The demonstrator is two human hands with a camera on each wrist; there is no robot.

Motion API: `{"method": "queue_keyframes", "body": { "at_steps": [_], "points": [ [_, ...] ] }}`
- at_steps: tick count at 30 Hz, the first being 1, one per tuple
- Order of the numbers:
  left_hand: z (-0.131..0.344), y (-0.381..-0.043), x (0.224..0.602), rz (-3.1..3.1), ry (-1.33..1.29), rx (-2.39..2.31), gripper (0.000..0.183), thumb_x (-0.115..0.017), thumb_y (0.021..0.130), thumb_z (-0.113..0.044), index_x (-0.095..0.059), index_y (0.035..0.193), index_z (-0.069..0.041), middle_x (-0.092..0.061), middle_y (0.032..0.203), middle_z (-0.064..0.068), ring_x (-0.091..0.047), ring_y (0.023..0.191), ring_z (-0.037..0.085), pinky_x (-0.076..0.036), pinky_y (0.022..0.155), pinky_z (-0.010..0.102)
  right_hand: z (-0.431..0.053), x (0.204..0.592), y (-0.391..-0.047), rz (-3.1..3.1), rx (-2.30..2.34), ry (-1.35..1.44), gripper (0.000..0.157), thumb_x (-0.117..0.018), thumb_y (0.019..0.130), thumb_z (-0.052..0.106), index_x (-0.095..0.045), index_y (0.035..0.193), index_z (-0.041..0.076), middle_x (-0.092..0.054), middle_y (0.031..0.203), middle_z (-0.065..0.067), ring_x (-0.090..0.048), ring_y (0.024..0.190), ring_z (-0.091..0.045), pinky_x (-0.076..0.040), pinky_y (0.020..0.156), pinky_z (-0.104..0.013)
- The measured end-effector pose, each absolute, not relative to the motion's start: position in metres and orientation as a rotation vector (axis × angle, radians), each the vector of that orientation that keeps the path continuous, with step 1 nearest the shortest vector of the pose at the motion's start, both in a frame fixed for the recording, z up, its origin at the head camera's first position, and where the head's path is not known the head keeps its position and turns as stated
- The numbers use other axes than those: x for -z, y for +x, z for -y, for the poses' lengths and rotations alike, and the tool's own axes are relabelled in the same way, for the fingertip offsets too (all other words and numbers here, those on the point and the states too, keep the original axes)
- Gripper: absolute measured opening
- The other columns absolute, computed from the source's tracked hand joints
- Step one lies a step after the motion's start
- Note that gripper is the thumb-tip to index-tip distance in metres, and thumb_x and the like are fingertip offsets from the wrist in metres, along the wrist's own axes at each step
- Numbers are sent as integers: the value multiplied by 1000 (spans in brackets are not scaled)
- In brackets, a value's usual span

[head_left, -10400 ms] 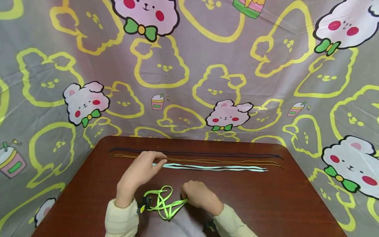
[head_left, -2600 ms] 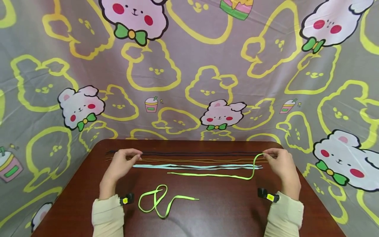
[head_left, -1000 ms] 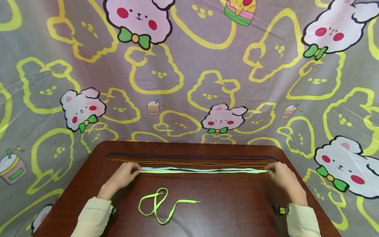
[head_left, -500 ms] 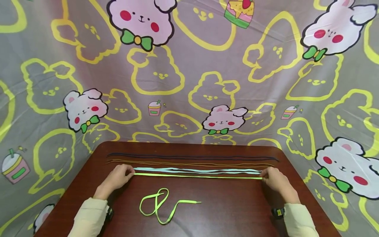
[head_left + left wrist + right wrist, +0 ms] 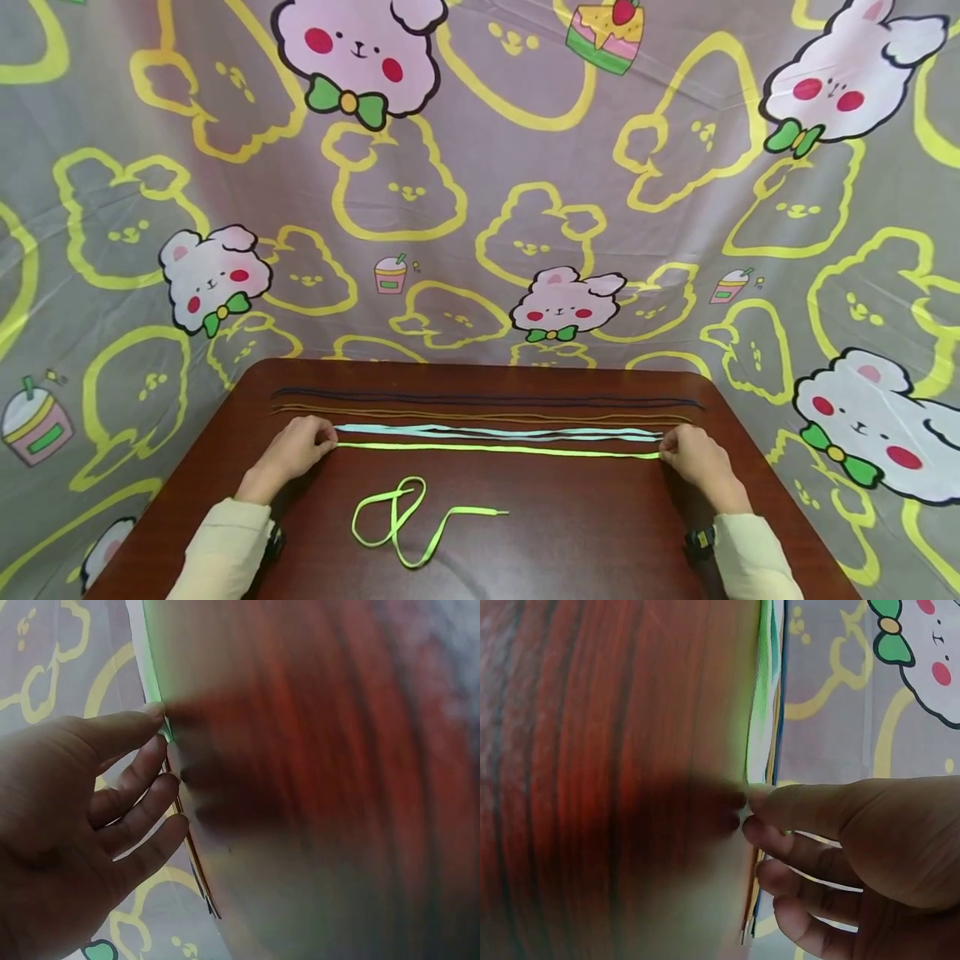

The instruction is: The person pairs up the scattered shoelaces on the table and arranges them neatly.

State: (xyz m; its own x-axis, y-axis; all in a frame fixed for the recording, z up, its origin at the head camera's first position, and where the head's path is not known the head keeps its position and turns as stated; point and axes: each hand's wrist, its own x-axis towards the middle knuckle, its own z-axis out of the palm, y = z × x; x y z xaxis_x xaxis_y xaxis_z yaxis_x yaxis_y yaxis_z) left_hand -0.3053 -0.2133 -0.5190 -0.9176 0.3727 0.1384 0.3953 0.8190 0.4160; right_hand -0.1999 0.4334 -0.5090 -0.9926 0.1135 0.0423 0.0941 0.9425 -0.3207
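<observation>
A neon yellow-green shoelace (image 5: 495, 449) is stretched straight from left to right on or just above the table. My left hand (image 5: 292, 454) pinches its left end between thumb and forefinger, as the left wrist view shows, the other fingers loosely bent. At the opposite end my right hand (image 5: 697, 462) pinches the lace (image 5: 760, 705) the same way. Just behind it runs a pair of light blue shoelaces (image 5: 367, 429), their ends close to my hands. A second yellow-green shoelace (image 5: 432, 546) lies in loose loops nearer the front, untouched.
Farther back lie thin brown laces (image 5: 480, 415) and dark navy laces (image 5: 480, 400), parallel to the table's far edge. The dark red-brown table (image 5: 600, 533) is enclosed by a patterned cloth (image 5: 465, 150) behind and at both sides.
The tangled yellow-green heap has been separated into two laces. One was pulled taut over the light blue pair, then brought forward and lowered in front of it. The looped lace stayed put lately.
</observation>
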Motion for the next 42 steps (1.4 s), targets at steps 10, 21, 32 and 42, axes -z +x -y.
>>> {"method": "queue_keyframes", "body": {
  "at_steps": [10, 21, 32, 42],
  "points": [
    [187, -285, 497, 2936, -756, 746, 5, -75, 91, -6, -72, 92, -11, -67, 84, -4, -61, 77, 11, -51, 68, 35, -393, 480, -191, 3039, -405, -82, 26, -81, 83, 9, -72, 105, -1, -72, 100, -17, -69, 85, -34, -54, 69, -54],
    [111, -230, 460, 2955, -1403, 1038, 9, -75, 92, -12, -74, 101, -9, -70, 89, -8, -63, 79, 2, -53, 71, 26, -253, 474, -191, 3125, -536, 718, 17, -82, 86, 14, -73, 100, 8, -70, 93, 2, -64, 81, -13, -53, 70, -35],
    [87, -190, 492, 2962, -1521, 650, 36, -95, 58, -7, -71, 83, -17, -62, 74, -15, -49, 66, -4, -44, 62, 14, -155, 491, -187, 3140, -338, 1059, 17, -87, 80, 20, -72, 87, 22, -58, 75, 16, -46, 66, 1, -41, 58, -21],
    [89, -175, 496, 2916, -1460, 410, 27, -75, 65, -1, -59, 58, -22, -42, 56, -18, -35, 50, -1, -30, 46, 14, -131, 498, -178, 3125, -278, 1141, 47, -71, 78, 0, -40, 50, 21, -22, 50, 15, -18, 48, -3, -20, 44, -19]
  ]
}}
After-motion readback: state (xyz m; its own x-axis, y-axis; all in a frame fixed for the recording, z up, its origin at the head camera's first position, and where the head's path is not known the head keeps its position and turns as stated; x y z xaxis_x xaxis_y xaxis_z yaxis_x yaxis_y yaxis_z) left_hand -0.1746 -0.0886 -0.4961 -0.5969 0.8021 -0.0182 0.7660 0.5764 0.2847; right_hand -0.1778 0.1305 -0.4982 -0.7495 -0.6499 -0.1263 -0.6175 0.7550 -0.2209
